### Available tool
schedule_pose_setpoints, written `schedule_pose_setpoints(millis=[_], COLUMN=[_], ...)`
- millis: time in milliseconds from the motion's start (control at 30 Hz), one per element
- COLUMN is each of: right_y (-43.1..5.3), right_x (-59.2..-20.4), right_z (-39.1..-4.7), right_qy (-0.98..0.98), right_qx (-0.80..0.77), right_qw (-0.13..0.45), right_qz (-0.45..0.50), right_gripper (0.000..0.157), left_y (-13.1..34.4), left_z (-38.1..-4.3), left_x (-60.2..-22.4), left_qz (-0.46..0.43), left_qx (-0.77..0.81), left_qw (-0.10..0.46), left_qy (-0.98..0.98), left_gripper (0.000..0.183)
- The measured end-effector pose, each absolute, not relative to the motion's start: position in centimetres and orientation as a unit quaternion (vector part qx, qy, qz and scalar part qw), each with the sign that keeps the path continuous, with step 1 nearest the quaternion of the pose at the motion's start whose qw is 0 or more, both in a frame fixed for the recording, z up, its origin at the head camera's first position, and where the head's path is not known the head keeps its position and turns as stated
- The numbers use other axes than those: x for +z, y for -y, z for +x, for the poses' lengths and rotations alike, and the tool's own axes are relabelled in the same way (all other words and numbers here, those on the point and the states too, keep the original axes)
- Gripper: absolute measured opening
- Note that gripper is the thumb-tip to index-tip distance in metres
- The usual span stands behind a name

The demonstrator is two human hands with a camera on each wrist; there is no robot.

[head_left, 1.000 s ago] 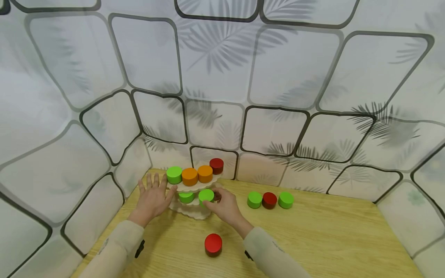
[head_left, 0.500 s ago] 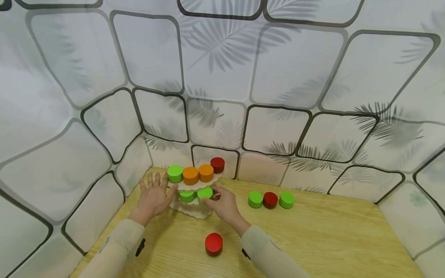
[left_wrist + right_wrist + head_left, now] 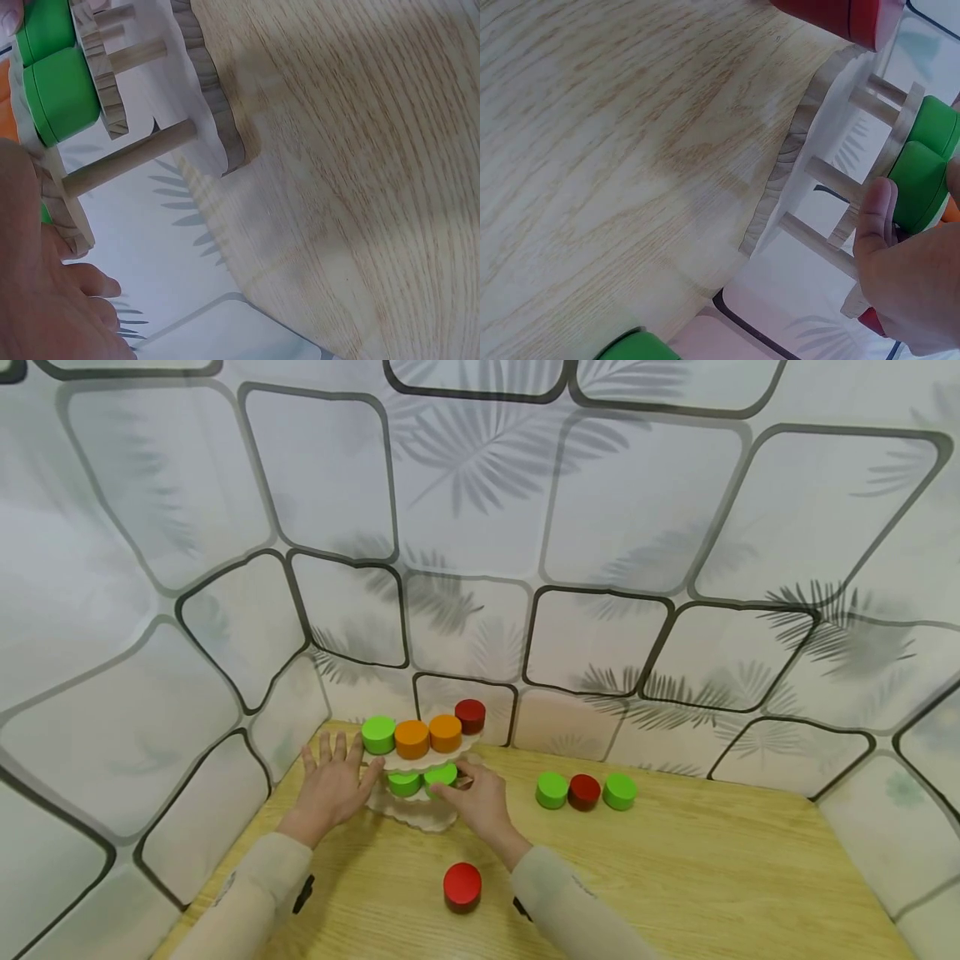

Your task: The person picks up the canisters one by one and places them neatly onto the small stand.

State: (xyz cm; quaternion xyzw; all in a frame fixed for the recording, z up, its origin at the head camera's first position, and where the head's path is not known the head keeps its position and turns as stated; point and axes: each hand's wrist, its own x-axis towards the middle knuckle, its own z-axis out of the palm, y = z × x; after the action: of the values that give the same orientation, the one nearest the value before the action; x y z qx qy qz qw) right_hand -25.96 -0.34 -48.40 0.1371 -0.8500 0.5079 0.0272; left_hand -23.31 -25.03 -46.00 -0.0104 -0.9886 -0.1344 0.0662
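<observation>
One green block pinched by my right grip, mid-level on the tiered stand — left grip unclenched, spread flat at its edge.

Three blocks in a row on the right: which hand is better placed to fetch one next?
Probably the right hand: it is nearer the row, while the left hand is across the tiered stand. The right must first release its green block, though.

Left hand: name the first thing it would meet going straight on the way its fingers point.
The left hand would probably meet the patterned wall ahead of it, though the head view leaves the depth unclear.
</observation>
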Motion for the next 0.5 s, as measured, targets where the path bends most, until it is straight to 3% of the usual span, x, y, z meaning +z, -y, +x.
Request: schedule_pose_setpoints(millis=[500], right_y=[1.36], right_x=[-48.77], right_z=[-26.00], right_qy=[0.851], right_qx=[0.506], right_qw=[0.066], right_qz=[0.124], right_gripper=[0.044], left_y=[24.99], left_z=[-23.36], left_x=[-45.78], left_qz=[-0.012], left_qx=[-0.135], left_qw=[0.064], left_qy=[0.989], left_gripper=[0.076])
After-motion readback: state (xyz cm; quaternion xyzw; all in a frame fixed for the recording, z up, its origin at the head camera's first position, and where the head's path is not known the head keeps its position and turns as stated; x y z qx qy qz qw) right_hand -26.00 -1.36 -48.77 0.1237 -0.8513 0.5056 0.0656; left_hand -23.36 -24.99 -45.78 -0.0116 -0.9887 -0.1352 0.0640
